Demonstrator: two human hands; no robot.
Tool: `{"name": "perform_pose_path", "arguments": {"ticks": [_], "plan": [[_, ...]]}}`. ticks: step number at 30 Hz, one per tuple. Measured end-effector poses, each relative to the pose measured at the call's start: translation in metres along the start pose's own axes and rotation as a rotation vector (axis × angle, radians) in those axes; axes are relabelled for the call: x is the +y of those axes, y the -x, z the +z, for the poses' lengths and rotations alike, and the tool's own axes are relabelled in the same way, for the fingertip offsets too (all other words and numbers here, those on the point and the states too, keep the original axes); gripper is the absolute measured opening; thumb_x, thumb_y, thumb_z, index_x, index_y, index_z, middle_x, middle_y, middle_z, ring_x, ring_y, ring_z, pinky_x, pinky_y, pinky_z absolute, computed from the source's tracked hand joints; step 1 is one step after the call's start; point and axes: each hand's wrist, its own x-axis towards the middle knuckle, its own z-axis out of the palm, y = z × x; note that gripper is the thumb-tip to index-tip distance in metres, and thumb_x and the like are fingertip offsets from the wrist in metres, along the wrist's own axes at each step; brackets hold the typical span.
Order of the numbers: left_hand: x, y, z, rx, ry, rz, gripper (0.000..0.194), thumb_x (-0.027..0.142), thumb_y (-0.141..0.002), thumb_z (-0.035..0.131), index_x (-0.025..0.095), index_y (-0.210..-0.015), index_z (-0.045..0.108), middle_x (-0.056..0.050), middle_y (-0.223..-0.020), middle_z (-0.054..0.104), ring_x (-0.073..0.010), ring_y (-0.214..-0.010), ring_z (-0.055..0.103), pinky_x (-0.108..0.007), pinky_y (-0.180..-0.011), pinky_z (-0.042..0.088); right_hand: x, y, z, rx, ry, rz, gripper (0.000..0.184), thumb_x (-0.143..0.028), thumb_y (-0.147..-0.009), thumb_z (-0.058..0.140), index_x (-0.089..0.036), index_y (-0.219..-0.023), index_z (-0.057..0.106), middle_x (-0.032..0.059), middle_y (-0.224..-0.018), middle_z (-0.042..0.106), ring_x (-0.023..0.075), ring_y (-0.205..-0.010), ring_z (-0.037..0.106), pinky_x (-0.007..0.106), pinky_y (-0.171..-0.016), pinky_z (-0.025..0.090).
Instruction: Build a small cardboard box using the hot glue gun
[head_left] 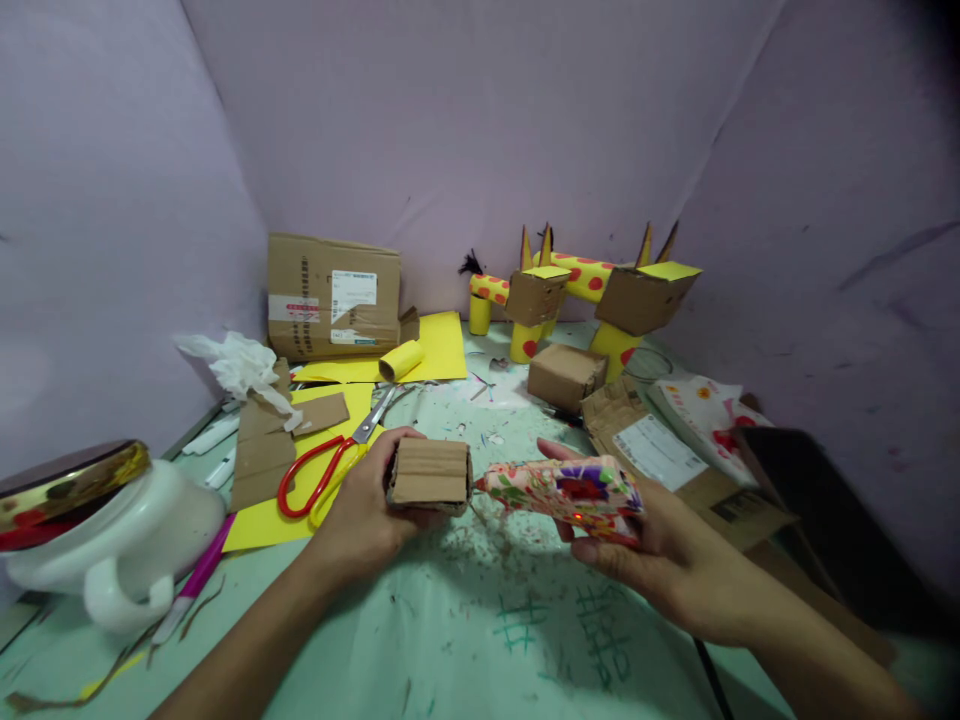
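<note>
My left hand (367, 505) is closed around a small cardboard box (430, 470), held up over the table with one flat face toward me. In my right hand (660, 560) is a hot glue gun (562, 490) with a flowery, many-coloured cover and a small lit red light. The glue gun's nozzle points left and meets the box's right edge; whether it touches, I cannot tell. Red-handled scissors (330, 465) lie just left of my left hand, on yellow paper (262, 525). Part of my left fingers is hidden behind the box.
At the back stand two cardboard animals with yellow, red-spotted bodies, one smaller (536, 297) and one larger (646, 298). A brown box (566, 375) sits before them. A large carton (334, 295) leans at the back left. A white pot (142, 530) stands left; a dark slab (817, 520) is right.
</note>
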Motion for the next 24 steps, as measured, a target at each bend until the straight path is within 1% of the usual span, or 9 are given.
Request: {"name": "perform_pose_path", "arguments": {"ticks": [3,5,7,9,11,13,15,19,24], "plan": [[-0.0002,-0.0006,0.0006,0.005,-0.011,0.013,0.056,0.020,-0.058,0.075,0.022,-0.108,0.049,-0.005,-0.102,0.065,-0.0221,-0.091,0.061,-0.034,-0.080,0.047,0.0000,-0.0015,0.0000,0.007,0.048,-0.019,0.057,-0.035,-0.085,0.059,-0.025,-0.139,0.045,0.0095,-0.150,0.042,0.0336,-0.137,0.039,0.051,-0.111,0.032],[-0.0004,-0.0014,0.0013,0.006,-0.010,0.022,0.057,0.020,-0.058,0.075,0.023,-0.108,0.049,-0.004,-0.102,0.065,-0.0220,-0.089,0.062,-0.034,-0.079,0.048,0.0013,-0.0024,0.0001,0.031,0.064,-0.004,0.057,-0.035,-0.083,0.059,-0.022,-0.138,0.047,0.0122,-0.142,0.051,0.0353,-0.130,0.046,0.053,-0.108,0.036],[-0.0002,-0.0018,0.0018,0.004,-0.013,0.022,0.056,0.020,-0.058,0.075,0.023,-0.108,0.049,-0.003,-0.101,0.066,-0.0217,-0.088,0.062,-0.034,-0.078,0.049,0.0025,-0.0027,0.0001,0.055,0.080,0.020,0.053,-0.037,-0.082,0.058,-0.019,-0.132,0.051,0.0149,-0.127,0.061,0.0361,-0.113,0.058,0.055,-0.099,0.043],[0.0007,-0.0017,0.0016,0.001,-0.014,0.017,0.056,0.020,-0.058,0.076,0.024,-0.107,0.050,-0.003,-0.100,0.066,-0.0219,-0.087,0.063,-0.034,-0.077,0.049,0.0023,-0.0026,-0.0001,0.059,0.103,0.033,0.047,-0.037,-0.082,0.057,-0.017,-0.124,0.056,0.0155,-0.115,0.067,0.0340,-0.095,0.065,0.054,-0.089,0.050],[0.0019,-0.0011,0.0010,-0.001,-0.011,0.012,0.055,0.021,-0.057,0.076,0.025,-0.106,0.051,-0.003,-0.100,0.067,-0.0227,-0.087,0.063,-0.035,-0.077,0.050,0.0003,-0.0026,-0.0004,0.057,0.130,0.012,0.042,-0.037,-0.081,0.057,-0.016,-0.117,0.060,0.0157,-0.117,0.065,0.0318,-0.090,0.065,0.051,-0.086,0.052],[0.0031,-0.0002,0.0003,-0.002,-0.009,0.006,0.055,0.021,-0.056,0.076,0.025,-0.105,0.051,-0.003,-0.099,0.067,-0.0235,-0.088,0.063,-0.036,-0.077,0.050,-0.0028,-0.0028,-0.0003,0.061,0.138,-0.024,0.040,-0.035,-0.081,0.058,-0.017,-0.117,0.061,0.0151,-0.127,0.060,0.0305,-0.095,0.063,0.047,-0.088,0.051],[0.0041,0.0006,-0.0001,-0.003,-0.008,0.001,0.054,0.020,-0.056,0.075,0.024,-0.104,0.051,-0.003,-0.099,0.067,-0.0237,-0.088,0.063,-0.036,-0.078,0.050,-0.0054,-0.0034,0.0003,0.067,0.134,-0.056,0.038,-0.033,-0.081,0.058,-0.018,-0.116,0.062,0.0137,-0.130,0.058,0.0290,-0.094,0.063,0.045,-0.087,0.051],[0.0055,0.0015,0.0001,-0.021,-0.004,0.000,0.055,0.020,-0.058,0.074,0.023,-0.106,0.050,-0.003,-0.100,0.066,-0.0228,-0.089,0.063,-0.035,-0.078,0.051,-0.0049,-0.0042,0.0014,0.080,0.091,-0.030,0.033,-0.035,-0.081,0.059,-0.021,-0.110,0.064,0.0091,-0.099,0.069,0.0261,-0.078,0.063,0.042,-0.078,0.053],[0.0067,0.0003,0.0008,-0.017,-0.018,-0.008,0.058,0.019,-0.056,0.076,0.022,-0.107,0.050,-0.003,-0.100,0.065,-0.0225,-0.090,0.062,-0.033,-0.079,0.051,0.0007,-0.0030,0.0016,0.116,0.082,-0.005,0.017,-0.037,-0.079,0.060,-0.022,-0.086,0.061,0.0033,-0.078,0.060,0.0226,-0.072,0.057,0.035,-0.067,0.049]]}}
